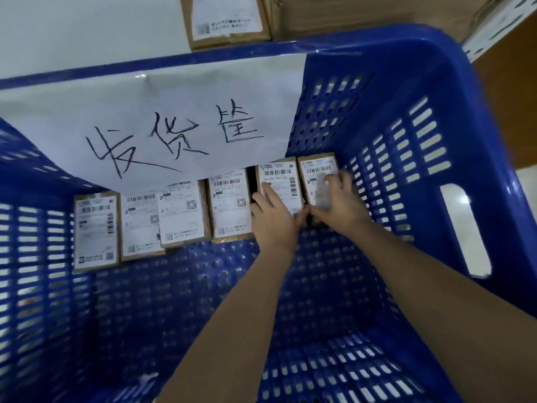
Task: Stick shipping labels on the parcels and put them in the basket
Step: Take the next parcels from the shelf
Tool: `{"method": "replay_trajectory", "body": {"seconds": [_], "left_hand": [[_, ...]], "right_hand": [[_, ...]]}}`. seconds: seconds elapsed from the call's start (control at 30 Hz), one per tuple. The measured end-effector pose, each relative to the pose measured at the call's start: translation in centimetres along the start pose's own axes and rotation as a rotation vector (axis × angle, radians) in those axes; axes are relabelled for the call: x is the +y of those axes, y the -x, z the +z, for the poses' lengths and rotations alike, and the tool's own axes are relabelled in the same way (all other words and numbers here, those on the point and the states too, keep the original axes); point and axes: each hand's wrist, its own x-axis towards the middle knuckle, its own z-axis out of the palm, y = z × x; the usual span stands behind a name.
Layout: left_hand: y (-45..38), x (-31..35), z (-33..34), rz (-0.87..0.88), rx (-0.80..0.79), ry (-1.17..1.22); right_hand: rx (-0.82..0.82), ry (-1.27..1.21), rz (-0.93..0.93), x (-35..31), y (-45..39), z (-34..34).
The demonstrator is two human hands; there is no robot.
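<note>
Basket (pixel 406 91): blue slotted plastic, filling most of the view, its floor lying open toward 6 o'clock.
Sign (pixel 151 123): a white sheet with handwritten black characters is hanging inside the far wall, from 9 to 12 o'clock, its lower edge overlapping the tops of some parcels.
Row of parcels: six brown parcels, each wearing a white shipping label, are lying along the far edge of the floor, running from 9 o'clock toward 1 o'clock.
First parcel (pixel 96 231): lying at the left end, just beside the left wall.
Second parcel (pixel 139 225): lying beside the first, with the third parcel (pixel 181 213) overlapping its right edge.
Fourth parcel (pixel 229 207): lying just beside the third, near the centre.
Left hand (pixel 276 219): resting flat on the fifth parcel (pixel 280 184), fingers (pixel 266 196) straight and pressing on the label, gripping nothing; the thumb is touching the right hand.
Right hand (pixel 340 205): lying over the sixth parcel (pixel 318 178) at 1 o'clock, close to the right wall; fingers spread over the label, and whether they are curling round the parcel's edge I cannot tell, the hand being blurred.
Outside the basket: another labelled parcel (pixel 226 18) is sitting at 12 o'clock on a white desk (pixel 87 24), with a carton (pixel 363 13) beside it.
</note>
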Motion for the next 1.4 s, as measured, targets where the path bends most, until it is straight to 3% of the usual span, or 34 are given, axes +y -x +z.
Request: {"method": "replay_trajectory", "body": {"seconds": [0.17, 0.4, 0.6, 0.73, 0.97, 1.4], "left_hand": [[-0.2, -0.3, -0.8, 0.053, -0.02, -0.405], [-1.4, -0.5, -1.8, 0.014, -0.111, -0.538], [-1.4, -1.5, -3.6, 0.067, -0.078, -0.282], [-0.1, -4.2, -6.0, 0.217, -0.071, -0.32], [4.6, -7.5, -11.8, 0.08, -0.045, -0.283], [7.3, -8.5, -26.3, 0.119, 0.351, -0.192]], "right_hand": [[-0.041, -0.048, -0.075, 0.0, 0.8, 0.5], [-0.135, 0.043, -0.092, -0.6, 0.7, 0.2], [-0.126, 0.381, -0.015, -3.0, 1.4, -1.5], [-0.087, 0.416, -0.053, -5.3, 3.0, -3.1], [0.039, 0.458, -0.19, -10.3, 7.1, -6.9], [0.298, 0.442, -0.373, -21.6, 10.7, -17.5]]}}
